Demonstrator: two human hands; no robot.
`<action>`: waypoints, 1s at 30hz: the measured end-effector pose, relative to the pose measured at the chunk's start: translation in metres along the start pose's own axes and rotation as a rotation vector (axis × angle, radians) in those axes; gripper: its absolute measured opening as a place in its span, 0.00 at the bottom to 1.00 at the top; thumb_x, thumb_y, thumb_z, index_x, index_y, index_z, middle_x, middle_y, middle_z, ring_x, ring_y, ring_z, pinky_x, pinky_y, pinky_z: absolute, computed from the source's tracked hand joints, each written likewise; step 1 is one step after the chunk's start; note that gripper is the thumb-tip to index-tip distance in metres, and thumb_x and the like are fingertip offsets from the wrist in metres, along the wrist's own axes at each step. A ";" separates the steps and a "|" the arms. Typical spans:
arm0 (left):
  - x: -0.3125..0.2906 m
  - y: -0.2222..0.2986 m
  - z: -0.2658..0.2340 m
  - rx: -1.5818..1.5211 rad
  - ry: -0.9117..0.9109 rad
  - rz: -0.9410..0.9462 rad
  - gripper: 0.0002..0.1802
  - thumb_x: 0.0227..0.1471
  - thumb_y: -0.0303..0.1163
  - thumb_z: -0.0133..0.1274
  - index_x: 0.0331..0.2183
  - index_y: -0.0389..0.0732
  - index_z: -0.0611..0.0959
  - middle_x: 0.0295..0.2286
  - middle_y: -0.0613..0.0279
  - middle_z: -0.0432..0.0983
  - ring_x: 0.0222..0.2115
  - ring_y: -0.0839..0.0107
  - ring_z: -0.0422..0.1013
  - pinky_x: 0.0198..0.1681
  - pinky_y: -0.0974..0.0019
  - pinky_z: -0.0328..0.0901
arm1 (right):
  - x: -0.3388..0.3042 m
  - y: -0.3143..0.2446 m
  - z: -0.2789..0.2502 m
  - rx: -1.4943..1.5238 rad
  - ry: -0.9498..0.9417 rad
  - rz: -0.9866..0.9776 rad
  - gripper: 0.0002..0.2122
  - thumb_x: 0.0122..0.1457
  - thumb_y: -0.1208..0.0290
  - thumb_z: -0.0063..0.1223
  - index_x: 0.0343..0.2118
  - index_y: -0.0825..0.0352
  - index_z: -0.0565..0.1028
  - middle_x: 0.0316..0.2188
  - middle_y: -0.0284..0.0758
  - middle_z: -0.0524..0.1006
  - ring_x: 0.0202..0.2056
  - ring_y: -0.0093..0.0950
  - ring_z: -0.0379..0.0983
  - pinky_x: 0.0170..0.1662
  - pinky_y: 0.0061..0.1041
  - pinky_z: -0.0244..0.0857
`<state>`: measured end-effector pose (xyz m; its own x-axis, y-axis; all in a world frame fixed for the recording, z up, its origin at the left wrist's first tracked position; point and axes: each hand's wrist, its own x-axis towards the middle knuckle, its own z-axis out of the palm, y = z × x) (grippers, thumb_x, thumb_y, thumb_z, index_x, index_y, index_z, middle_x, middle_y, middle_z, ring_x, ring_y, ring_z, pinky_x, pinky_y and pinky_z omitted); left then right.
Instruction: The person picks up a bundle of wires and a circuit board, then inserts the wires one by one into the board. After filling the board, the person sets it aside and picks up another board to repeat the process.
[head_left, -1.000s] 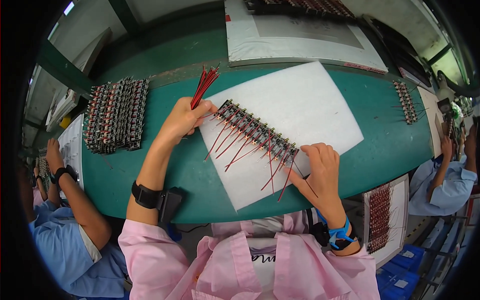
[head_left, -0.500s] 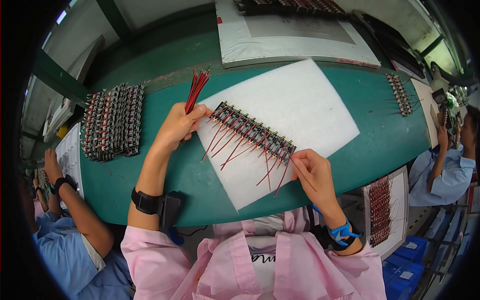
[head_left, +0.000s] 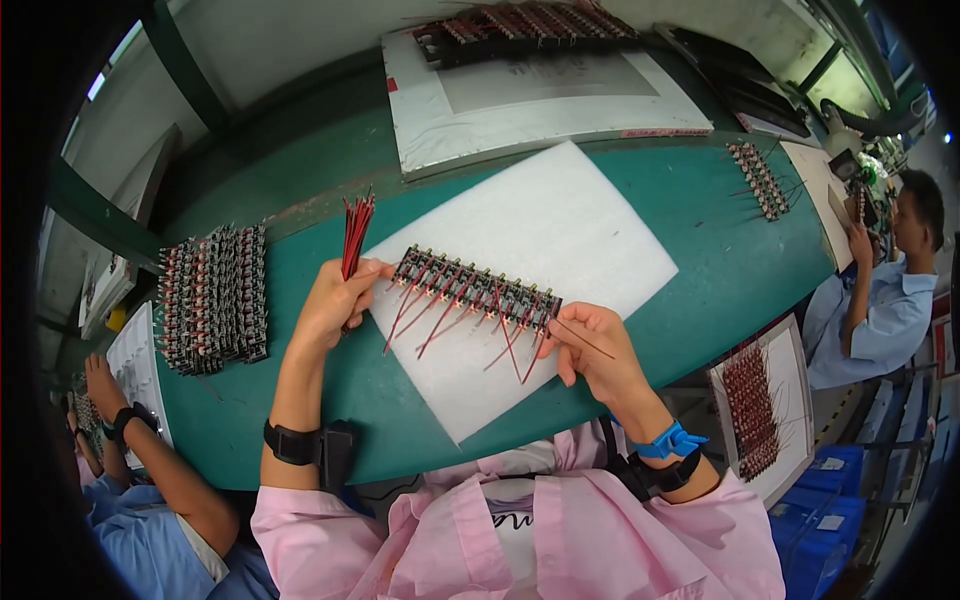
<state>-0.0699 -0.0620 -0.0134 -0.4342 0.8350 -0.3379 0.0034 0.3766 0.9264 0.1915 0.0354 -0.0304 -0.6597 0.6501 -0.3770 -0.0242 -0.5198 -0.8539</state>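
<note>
A long dark circuit-board strip [head_left: 478, 288] with several red wires hanging from it lies slantwise on a white foam sheet [head_left: 545, 225]. My left hand [head_left: 335, 300] grips a bundle of red wires [head_left: 355, 228] that stands up from my fist, and its fingers touch the strip's left end. My right hand [head_left: 592, 347] pinches a single thin red wire [head_left: 585, 340] at the strip's right end.
A green table [head_left: 720, 260] carries a stack of similar board strips [head_left: 212, 298] at the left and another strip [head_left: 758, 180] at the right. A white tray with boards [head_left: 535, 85] sits behind. Other workers sit at the left [head_left: 150, 470] and right [head_left: 880, 290].
My right hand has shifted slightly along the strip's right end with a wire. My left hand stays on the strip's left end with the bundle.
</note>
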 end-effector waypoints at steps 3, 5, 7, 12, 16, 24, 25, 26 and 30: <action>-0.005 0.005 0.003 -0.038 -0.014 0.000 0.15 0.49 0.35 0.42 0.29 0.31 0.73 0.07 0.75 0.52 0.07 0.85 0.46 0.08 0.79 0.43 | -0.003 -0.007 -0.007 0.017 -0.013 -0.036 0.05 0.49 0.75 0.42 0.21 0.69 0.65 0.17 0.40 0.72 0.07 0.19 0.60 0.09 0.14 0.51; -0.010 0.009 0.008 -0.108 -0.097 0.017 0.16 0.49 0.36 0.42 0.30 0.30 0.73 0.07 0.75 0.52 0.07 0.85 0.46 0.08 0.79 0.43 | -0.007 -0.015 -0.018 0.009 0.001 -0.057 0.05 0.49 0.75 0.42 0.21 0.70 0.66 0.17 0.40 0.72 0.07 0.19 0.60 0.09 0.14 0.51; -0.012 0.011 0.012 -0.141 -0.142 0.024 0.16 0.49 0.36 0.42 0.30 0.30 0.73 0.07 0.75 0.52 0.07 0.85 0.46 0.08 0.79 0.43 | -0.014 -0.023 -0.035 -0.005 0.043 -0.083 0.05 0.50 0.75 0.42 0.22 0.70 0.66 0.16 0.40 0.71 0.07 0.20 0.60 0.09 0.13 0.53; -0.011 0.015 0.016 -0.114 -0.139 0.003 0.17 0.49 0.37 0.41 0.32 0.30 0.72 0.07 0.75 0.52 0.07 0.86 0.46 0.08 0.79 0.43 | -0.057 -0.050 -0.109 0.027 0.237 -0.201 0.03 0.47 0.77 0.44 0.21 0.69 0.66 0.15 0.38 0.71 0.07 0.18 0.60 0.07 0.10 0.49; -0.009 0.015 0.007 -0.091 -0.070 0.023 0.18 0.50 0.37 0.41 0.33 0.30 0.72 0.06 0.75 0.51 0.06 0.86 0.46 0.07 0.79 0.43 | -0.117 -0.063 -0.212 0.035 0.466 -0.398 0.04 0.49 0.75 0.46 0.28 0.66 0.66 0.15 0.30 0.69 0.13 0.18 0.65 0.11 0.10 0.56; -0.005 0.009 0.022 0.016 0.025 0.039 0.17 0.50 0.37 0.40 0.33 0.31 0.72 0.06 0.74 0.52 0.05 0.86 0.46 0.06 0.79 0.43 | -0.175 -0.079 -0.407 0.106 0.933 -0.665 0.05 0.53 0.73 0.41 0.28 0.69 0.67 0.18 0.32 0.70 0.17 0.17 0.65 0.16 0.09 0.58; -0.005 0.010 0.026 0.027 0.038 0.036 0.17 0.50 0.37 0.40 0.33 0.31 0.72 0.06 0.74 0.52 0.05 0.86 0.46 0.07 0.79 0.43 | -0.171 -0.083 -0.425 0.101 0.935 -0.667 0.05 0.53 0.73 0.41 0.28 0.69 0.67 0.18 0.32 0.70 0.17 0.17 0.65 0.16 0.09 0.58; -0.005 0.010 0.029 0.024 0.035 0.036 0.17 0.50 0.37 0.40 0.33 0.31 0.72 0.06 0.74 0.52 0.05 0.86 0.46 0.07 0.79 0.43 | -0.168 -0.087 -0.443 0.068 0.820 -0.603 0.05 0.52 0.73 0.41 0.26 0.69 0.66 0.19 0.32 0.70 0.17 0.18 0.64 0.17 0.12 0.58; -0.014 0.014 0.039 0.059 0.117 0.017 0.16 0.49 0.36 0.41 0.32 0.30 0.72 0.06 0.74 0.52 0.06 0.86 0.47 0.07 0.79 0.44 | -0.129 -0.096 -0.460 0.108 0.735 -0.499 0.05 0.51 0.73 0.42 0.24 0.69 0.67 0.18 0.33 0.70 0.15 0.19 0.63 0.16 0.14 0.58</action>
<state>-0.0292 -0.0527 -0.0022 -0.5359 0.7903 -0.2971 0.0628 0.3882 0.9194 0.6242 0.2565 -0.0647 0.0935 0.9862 -0.1369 -0.2744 -0.1067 -0.9557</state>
